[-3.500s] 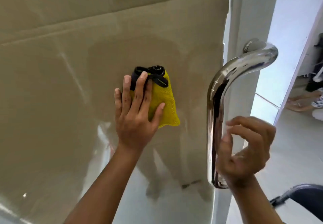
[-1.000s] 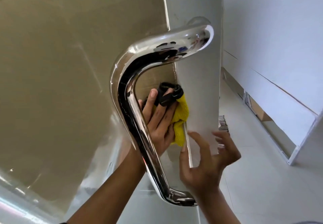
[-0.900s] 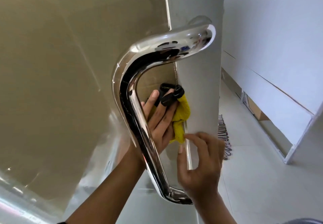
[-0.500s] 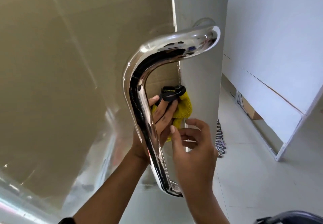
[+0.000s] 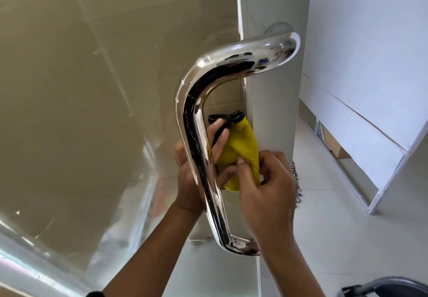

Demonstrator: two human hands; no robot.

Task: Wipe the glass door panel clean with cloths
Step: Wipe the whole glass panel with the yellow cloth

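A yellow cloth with a black trim at its top lies against the glass door panel, close to the panel's right edge. My left hand reaches behind the chrome door handle and holds the cloth against the glass with its fingers. My right hand, in front of the handle's lower part, pinches the lower edge of the cloth between thumb and fingers. The handle hides part of my left hand.
A pale door frame runs down beside the glass edge. White panels lean at the right over a light tiled floor. A dark curved object shows at the bottom right corner.
My left hand slid the cloth from mid-glass rightward to behind the handle. My right hand let go of the handle, came in from the right and took hold of the cloth's lower edge.
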